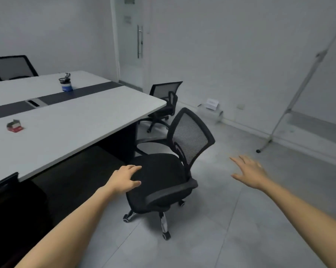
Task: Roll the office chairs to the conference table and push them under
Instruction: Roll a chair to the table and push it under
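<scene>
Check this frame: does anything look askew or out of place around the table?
Yes. The nearest chair stands out on the floor, turned side-on to the table, not pushed under. The left hand rests on its seat; the right hand is open, touching nothing.

Two bare forearms are seen, ending in the left hand [124,179] and right hand [250,174]; no sleeves, rings or watch are worn.

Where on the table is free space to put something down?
The conference table is bare between the red box and its right corner. The only crowding is the pen cup on the dark centre strip.
</scene>
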Available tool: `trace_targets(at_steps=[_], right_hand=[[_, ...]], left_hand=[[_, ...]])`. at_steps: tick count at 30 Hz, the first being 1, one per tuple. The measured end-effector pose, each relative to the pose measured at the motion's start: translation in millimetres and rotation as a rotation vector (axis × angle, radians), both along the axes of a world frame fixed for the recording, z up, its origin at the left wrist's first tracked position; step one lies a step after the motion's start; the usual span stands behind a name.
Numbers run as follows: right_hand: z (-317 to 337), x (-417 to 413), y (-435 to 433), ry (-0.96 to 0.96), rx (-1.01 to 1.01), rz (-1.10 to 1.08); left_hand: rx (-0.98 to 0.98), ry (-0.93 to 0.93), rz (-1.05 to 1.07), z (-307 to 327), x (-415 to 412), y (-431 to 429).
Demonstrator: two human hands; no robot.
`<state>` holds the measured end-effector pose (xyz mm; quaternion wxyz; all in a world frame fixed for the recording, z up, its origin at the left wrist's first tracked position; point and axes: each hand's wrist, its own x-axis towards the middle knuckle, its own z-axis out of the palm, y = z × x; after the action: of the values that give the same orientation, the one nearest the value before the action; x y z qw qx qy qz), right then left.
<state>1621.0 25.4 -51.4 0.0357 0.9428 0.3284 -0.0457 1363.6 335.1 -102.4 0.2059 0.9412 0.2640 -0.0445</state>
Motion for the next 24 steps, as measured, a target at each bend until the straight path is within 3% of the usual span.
trace_targets(at_steps=[6,17,24], right_hand=[[-6,51,-69,0.077,0.054,-0.072],[-25,157,-67,0.142,0.139,-0.042],[-24,267,-64,0.170,0.040,0.014]], left_hand=[[-0.071,0.027,-0.043,-1,89,-68],[-0.019,0.072,-0.090,-13,247,-81],[-0.275,-0.018,0.179,-41,411,-87]])
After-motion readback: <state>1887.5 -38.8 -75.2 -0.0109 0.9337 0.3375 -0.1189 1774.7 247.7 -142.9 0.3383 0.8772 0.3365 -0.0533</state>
